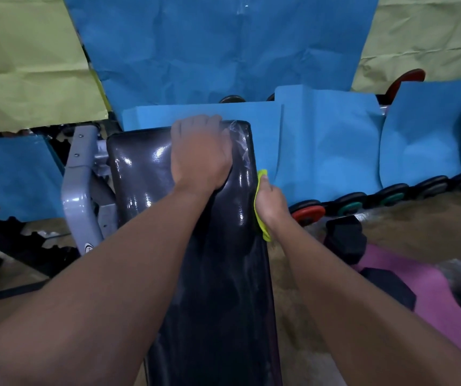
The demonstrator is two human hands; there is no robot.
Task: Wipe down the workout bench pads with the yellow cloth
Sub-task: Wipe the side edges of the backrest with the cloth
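Down the middle of the view, the black bench pad [210,246] runs lengthwise away from the person, its long axis pointing from the bottom edge up toward the blue paper sheets [223,51] hung behind it. Its far end is squared off with rounded corners and lies just in front of a lower blue sheet; the glossy surface shows bright glints and some clear wrapping at the far right corner.

Left of the pad stands the grey metal frame [81,188] of the bench, upright and bolted. Yellow-green paper [23,68] covers the background to the left and right of the blue. On the right, a pink mat [430,296] lies on the floor, and a row of weight plates [363,204] stands on edge along the base of the blue sheets.

The left hand [200,151] lies palm-down on the far end of the pad, fingers curled over its top edge and grasping it. The right hand [269,203] is at the pad's right side edge, fingers bent round the yellow cloth [260,207] and pressing it against that edge. The cloth is bunched into a narrow strip that runs along the pad's side, showing above the thumb and below the heel of the hand.
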